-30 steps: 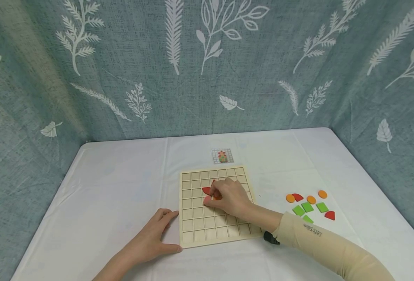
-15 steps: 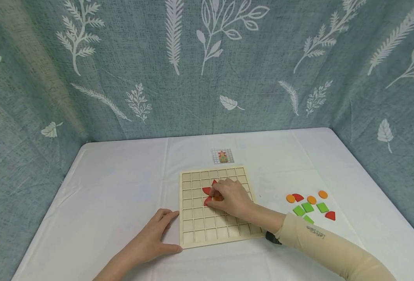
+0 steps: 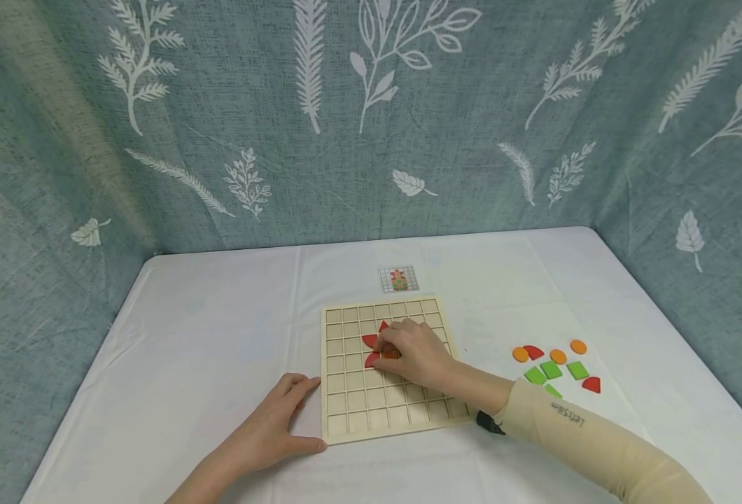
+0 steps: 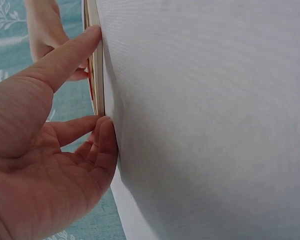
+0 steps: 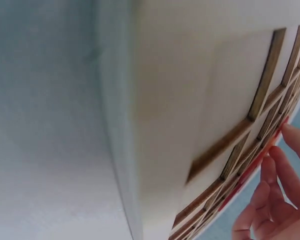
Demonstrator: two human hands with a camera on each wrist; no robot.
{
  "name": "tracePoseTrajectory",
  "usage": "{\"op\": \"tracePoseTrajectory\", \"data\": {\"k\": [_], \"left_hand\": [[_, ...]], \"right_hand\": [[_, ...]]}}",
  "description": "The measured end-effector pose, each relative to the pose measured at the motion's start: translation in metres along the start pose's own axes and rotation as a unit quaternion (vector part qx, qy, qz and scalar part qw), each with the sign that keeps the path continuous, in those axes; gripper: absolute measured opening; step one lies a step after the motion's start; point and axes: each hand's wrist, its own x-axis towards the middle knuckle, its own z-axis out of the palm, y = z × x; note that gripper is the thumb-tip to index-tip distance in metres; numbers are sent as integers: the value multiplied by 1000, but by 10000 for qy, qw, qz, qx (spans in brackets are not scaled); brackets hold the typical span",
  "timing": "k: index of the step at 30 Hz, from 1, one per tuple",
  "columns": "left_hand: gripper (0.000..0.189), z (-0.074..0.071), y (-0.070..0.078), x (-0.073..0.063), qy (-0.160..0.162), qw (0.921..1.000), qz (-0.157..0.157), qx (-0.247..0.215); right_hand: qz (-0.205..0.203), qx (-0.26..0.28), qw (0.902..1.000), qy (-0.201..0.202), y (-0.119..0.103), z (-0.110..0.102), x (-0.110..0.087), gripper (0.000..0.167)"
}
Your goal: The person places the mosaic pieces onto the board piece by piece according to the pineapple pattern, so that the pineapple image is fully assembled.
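A square wooden grid board [image 3: 356, 400] lies on the white table. My left hand [image 3: 270, 427] rests at its left side, thumb at the front left corner and fingertips at the edge; in the left wrist view the left hand [image 4: 55, 145] touches the board's side [image 4: 98, 75]. Over the board's middle, my right hand [image 3: 418, 355] bends its fingers, with the thumb tip at a red quarter-circle tile [image 3: 371, 360]. Under its fingers shows an orange piece [image 3: 388, 355], partly hidden. Another red quarter-circle tile [image 3: 369, 341] and a red pointed piece [image 3: 383, 326] sit in nearby cells.
Right of the board lie loose orange discs [image 3: 577, 346], red quarter-circle tiles [image 3: 591, 385] and several green tiles [image 3: 577, 370]. Behind the board is a small pattern card [image 3: 399, 279]. A black object [image 3: 489, 423] shows under the right wrist. A patterned curtain [image 3: 320, 175] surrounds the table.
The right thumb has drawn slightly back, so more of the red quarter-circle tile shows beneath it. My left hand and the board hold still.
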Motion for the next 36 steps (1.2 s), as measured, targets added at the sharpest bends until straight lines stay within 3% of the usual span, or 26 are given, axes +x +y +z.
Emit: {"op": "tracePoseTrajectory", "data": {"k": [7,11,17,25,36], "left_hand": [[92,0,0,0,-5,10000,-7,-1],[92,0,0,0,-18,10000,-26,-15],[92,1,1,0,-7,10000,-90,16],[91,3,2,1,-17,9999,-142,35],[91,5,2,2,32,9997,-205,92]], "right_hand": [[65,217,9996,-179,2,-2,-1,16],[332,610,9974,-167,5,-7,0,14],[708,929,9931,143,14,-21,-4,8],[1293,1287,9814,607,31,-43,-22,13],[1964,1183,9693,886,54,-63,-50,23]]}}
